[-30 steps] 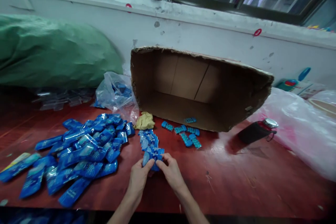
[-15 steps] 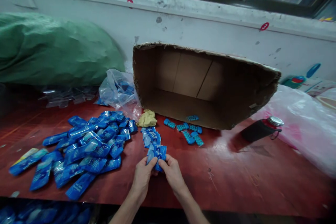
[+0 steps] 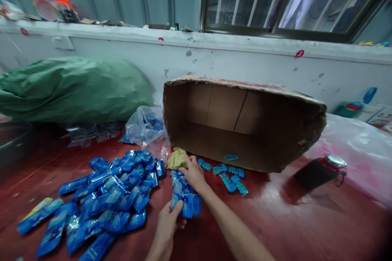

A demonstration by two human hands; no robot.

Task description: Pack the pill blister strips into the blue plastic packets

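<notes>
My left hand [image 3: 168, 222] pinches a few flat blue packets [image 3: 191, 206] in front of me, its thumb on top. Just beyond them, more blue packets [image 3: 180, 181] lie overlapped in a short row. My right hand [image 3: 195, 174] reaches over that row to the crumpled yellow cloth [image 3: 177, 159]. Its thumb and fingers are apart at the cloth's right edge; whether they touch it I cannot tell. To the left spreads a large heap of glossy blue pouches [image 3: 113, 191].
An open cardboard box [image 3: 214, 142] lies on its side at the back, small blue bead-like packs [image 3: 228, 181] before it. A dark bottle [image 3: 318, 173] stands right. Behind are a clear bag [image 3: 143, 126], a green sack [image 3: 76, 89] and a pinkish plastic bag [image 3: 355, 151].
My right hand has let go of the blue packets and moved forward to the yellow cloth. My left hand keeps hold of the packets. The view has tilted upward.
</notes>
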